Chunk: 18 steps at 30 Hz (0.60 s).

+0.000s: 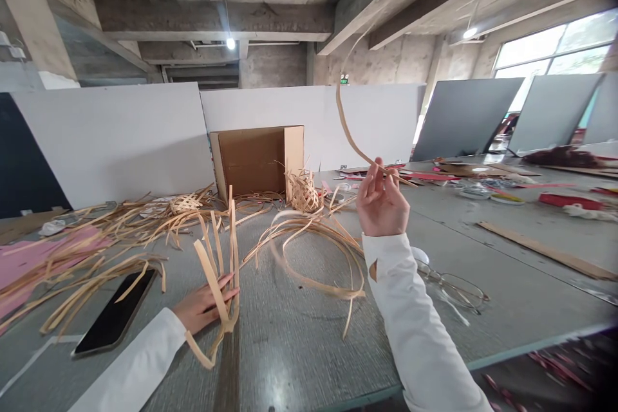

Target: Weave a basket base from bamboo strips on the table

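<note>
My left hand (205, 304) is closed around the lower part of a small frame of upright tan strips (211, 270), low at the left of centre. Its strips fan upward, and one bends out toward the front edge. Raised at the right of centre, my right hand (382, 203) pinches a long thin strip (346, 125) between its fingers. That strip curves up and away toward the ceiling, its short end poking out to the right. Between my hands lies a loose coil of strips (294, 257) on the grey table (299, 354).
A phone (116, 312) and a pile of strips (87, 264) lie at the left. Behind are a woven ball (305, 192) and an open cardboard box (252, 161). Eyeglasses (456, 290) lie right of my right sleeve, with a flat brown strip (541, 248) beyond.
</note>
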Tool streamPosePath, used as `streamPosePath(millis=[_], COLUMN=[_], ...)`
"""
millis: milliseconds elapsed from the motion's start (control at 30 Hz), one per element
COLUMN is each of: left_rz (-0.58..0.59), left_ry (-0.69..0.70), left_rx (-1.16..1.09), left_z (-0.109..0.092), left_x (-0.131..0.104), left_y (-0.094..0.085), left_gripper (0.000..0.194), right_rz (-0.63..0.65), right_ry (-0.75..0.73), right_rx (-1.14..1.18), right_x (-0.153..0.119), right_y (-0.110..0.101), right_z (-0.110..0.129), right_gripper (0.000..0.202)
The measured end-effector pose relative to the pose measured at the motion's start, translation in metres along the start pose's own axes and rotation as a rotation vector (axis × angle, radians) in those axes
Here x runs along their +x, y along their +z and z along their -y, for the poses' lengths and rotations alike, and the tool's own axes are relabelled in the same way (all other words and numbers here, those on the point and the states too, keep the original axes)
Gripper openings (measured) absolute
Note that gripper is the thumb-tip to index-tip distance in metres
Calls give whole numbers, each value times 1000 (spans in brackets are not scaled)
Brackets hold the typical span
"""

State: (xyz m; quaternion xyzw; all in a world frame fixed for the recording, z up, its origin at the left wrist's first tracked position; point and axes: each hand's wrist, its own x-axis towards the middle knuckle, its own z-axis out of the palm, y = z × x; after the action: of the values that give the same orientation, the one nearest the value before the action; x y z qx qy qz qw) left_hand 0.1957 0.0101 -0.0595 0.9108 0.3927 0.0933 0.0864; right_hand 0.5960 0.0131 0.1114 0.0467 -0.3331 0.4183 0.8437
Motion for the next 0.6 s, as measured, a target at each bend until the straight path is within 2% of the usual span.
streamPosePath(millis=[133, 233, 367, 467, 600], left_rz=[16, 16, 17, 3, -5], left_ry=[15, 20, 19, -1, -29], left_rx=[10, 28, 39, 45, 59], left_z=[0, -2, -7, -10, -14], left_x=[0, 0, 0, 1, 4], left_y=[-2, -5, -9, -9, -10], left_gripper=[48, 47, 44, 44, 44], right_rz=[98, 297, 742, 1144, 1515], right_ry=[-76, -146, -263, -295, -317], right_rx=[-231, -525, -1031, -1235, -1387], right_x=[-8, -32, -86, -130, -169], right_y=[11, 25, 22, 7, -4], right_z=[-9, -18, -45, -74, -100], right_gripper=[8, 6, 20, 27, 19])
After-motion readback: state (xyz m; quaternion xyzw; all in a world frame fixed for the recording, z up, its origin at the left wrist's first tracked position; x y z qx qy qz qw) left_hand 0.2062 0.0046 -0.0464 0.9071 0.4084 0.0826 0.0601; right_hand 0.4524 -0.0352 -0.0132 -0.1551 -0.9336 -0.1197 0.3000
